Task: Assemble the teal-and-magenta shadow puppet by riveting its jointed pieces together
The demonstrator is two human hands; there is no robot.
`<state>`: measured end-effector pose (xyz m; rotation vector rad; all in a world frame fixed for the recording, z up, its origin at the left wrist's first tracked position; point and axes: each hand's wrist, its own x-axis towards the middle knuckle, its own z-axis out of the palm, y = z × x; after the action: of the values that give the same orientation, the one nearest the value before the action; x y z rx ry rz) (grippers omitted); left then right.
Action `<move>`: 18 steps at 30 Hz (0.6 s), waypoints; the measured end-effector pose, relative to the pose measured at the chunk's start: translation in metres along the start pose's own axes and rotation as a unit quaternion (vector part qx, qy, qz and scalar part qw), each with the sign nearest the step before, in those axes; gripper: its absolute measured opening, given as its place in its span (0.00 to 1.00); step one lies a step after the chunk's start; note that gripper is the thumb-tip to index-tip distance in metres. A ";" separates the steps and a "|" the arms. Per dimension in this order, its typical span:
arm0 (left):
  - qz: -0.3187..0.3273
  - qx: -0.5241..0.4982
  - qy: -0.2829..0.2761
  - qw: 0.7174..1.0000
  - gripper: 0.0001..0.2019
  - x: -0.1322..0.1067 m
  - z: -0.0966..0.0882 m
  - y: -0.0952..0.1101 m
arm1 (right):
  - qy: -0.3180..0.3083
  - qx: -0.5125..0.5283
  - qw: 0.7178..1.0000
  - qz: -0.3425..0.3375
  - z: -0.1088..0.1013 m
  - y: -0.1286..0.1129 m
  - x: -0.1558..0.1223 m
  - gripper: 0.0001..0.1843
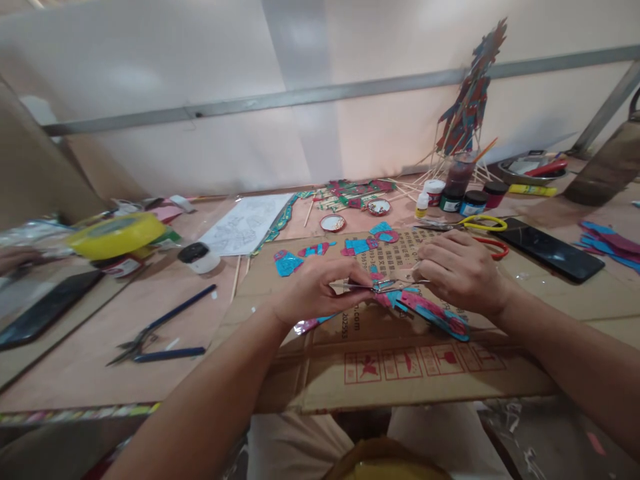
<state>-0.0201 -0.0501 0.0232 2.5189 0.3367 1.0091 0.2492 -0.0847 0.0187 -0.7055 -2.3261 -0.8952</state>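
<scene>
Over the sheet of cardboard, my left hand (327, 287) pinches the end of a blue and pink painted cutout (435, 313), which slants down to the right. My right hand (453, 270) is closed beside it, its fingertips curled around something thin that they hide. Between the two hands shows a narrow shiny metal piece (385, 287), too blurred to name. Several smaller blue and pink cutouts (287, 262) lie just beyond my hands. Yellow-handled scissors (483, 223) and a red handle loop (495, 249) lie past my right hand.
Blue-handled pliers (165, 327) lie open at the left, near a yellow tape roll (117, 235) and a small jar (199, 257). Paint jars (474, 202) and a phone (547, 250) are at the right. A stick-mounted painted figure (465, 113) leans by the wall. Another person's hand (20, 259) shows far left.
</scene>
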 end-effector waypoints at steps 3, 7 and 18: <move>-0.005 -0.004 0.011 1.000 0.01 0.002 -0.001 -0.001 | 0.003 0.010 1.000 0.024 0.003 -0.002 -0.001 0.10; -0.031 -0.029 -0.001 0.999 0.03 0.003 -0.002 -0.005 | -0.032 0.002 0.999 0.034 0.004 -0.003 -0.001 0.07; -0.105 -0.047 -0.024 0.993 0.07 0.000 0.003 -0.010 | -0.073 0.015 0.996 0.051 0.006 -0.004 -0.004 0.08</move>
<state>-0.0191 -0.0424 0.0171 2.3607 0.5162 0.8612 0.2476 -0.0845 0.0106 -0.8939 -2.4009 -0.7854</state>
